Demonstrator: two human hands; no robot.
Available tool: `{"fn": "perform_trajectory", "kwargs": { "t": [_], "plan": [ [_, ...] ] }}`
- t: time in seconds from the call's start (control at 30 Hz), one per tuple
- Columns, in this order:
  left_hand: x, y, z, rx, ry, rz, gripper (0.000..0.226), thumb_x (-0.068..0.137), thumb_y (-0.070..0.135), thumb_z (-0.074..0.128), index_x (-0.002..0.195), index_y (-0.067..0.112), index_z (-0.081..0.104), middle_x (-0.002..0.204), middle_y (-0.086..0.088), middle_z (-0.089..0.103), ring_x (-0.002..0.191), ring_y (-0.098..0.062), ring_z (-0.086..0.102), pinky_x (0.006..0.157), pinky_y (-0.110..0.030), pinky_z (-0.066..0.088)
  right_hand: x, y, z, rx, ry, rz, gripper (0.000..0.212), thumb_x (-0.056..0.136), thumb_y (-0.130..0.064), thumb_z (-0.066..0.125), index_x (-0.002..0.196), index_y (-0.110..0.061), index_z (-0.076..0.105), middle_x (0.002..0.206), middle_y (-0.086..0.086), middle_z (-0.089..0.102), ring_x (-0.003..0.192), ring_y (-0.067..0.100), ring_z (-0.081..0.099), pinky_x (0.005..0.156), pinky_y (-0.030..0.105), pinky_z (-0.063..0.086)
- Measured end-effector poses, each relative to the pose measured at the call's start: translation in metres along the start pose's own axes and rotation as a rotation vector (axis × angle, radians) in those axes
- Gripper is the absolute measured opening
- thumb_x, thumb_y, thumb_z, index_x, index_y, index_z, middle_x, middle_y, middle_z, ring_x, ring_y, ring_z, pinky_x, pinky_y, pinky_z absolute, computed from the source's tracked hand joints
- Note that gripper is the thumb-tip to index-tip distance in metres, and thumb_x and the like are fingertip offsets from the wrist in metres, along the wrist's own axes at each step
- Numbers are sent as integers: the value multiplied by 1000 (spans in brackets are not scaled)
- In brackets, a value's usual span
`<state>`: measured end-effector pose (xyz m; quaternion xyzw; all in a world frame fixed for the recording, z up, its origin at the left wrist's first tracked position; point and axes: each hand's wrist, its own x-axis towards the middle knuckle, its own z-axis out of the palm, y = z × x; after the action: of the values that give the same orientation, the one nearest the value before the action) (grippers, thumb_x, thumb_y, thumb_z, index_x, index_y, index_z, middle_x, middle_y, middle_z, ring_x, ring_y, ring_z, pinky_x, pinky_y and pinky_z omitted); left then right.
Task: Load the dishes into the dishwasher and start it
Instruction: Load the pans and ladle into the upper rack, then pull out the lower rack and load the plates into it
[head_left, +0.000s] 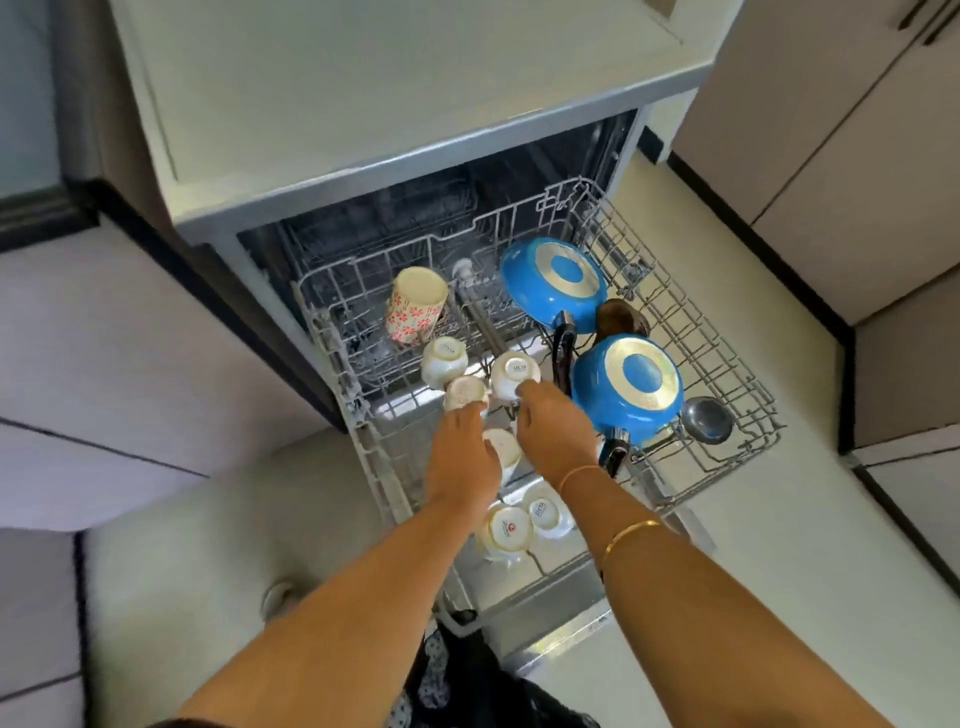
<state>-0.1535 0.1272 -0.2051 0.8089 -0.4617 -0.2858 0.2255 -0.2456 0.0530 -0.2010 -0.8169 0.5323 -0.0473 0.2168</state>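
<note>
Dishwasher (332, 208): stood open at upper centre of the frame, under a pale counter (395, 78).
Rack (727, 364): a white wire basket, pulled out over the lowered door, filling the centre.
Left hand (460, 457): reached into the rack at centre; its fingers lay on a small upturned cup (465, 392). Whether the grip was closed on the cup could not be told.
Right hand (558, 431): lay just right of the left hand, fingertips touching a white upturned cup (511, 374); the state of this grip could not be told either.
Other cups: one white cup (441, 361) sat upturned left of centre; two more (506, 530) lay at the rack's near edge, between the forearms; another (504, 449) showed partly between the hands.
Patterned tumbler (415, 306): cream with red flowers, tilted in the rack's far left part.
Blue pans: one (553, 283) at the far right of centre, base up; a second (626, 384) nearer, also base up, handles dark.
Steel ladle (706, 420): lay at the rack's right side, beside the nearer pan.
Bangles (628, 532): thin gold bands on the right forearm.
</note>
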Motion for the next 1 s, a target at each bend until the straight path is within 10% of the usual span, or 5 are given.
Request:
{"fn": "perform_trajectory", "kwargs": {
  "t": [0.67, 0.8, 1.0],
  "plan": [
    [-153, -2, 105, 59, 39, 105, 40, 91, 2, 46, 130, 8, 50, 124, -11, 57, 114, -27, 53, 95, -34, 41, -131, 80, 39, -186, 4, -394, 8, 75, -2, 58, 82, -5, 63, 79, 13, 63, 74, 34, 62, 66, 40, 52],
    [-161, 15, 127, 323, -82, 4, 60, 96, 11, 40, 149, 9, 13, 157, -11, 12, 145, -29, 9, 119, -42, 8, -134, 110, 22, -364, -100, -344, 28, 88, -11, 48, 113, -6, 60, 118, 16, 58, 116, 36, 52, 97, 48, 41],
    [-152, 35, 155, 463, -209, -198, 79, 98, 23, 37, 144, 8, -25, 149, -17, -34, 137, -40, -29, 108, -57, -17, -133, 149, 14, -490, -287, -217, 57, 101, -39, 24, 151, -22, 4, 158, 12, 5, 145, 32, -1, 116, 51, -1]
  ]
}}
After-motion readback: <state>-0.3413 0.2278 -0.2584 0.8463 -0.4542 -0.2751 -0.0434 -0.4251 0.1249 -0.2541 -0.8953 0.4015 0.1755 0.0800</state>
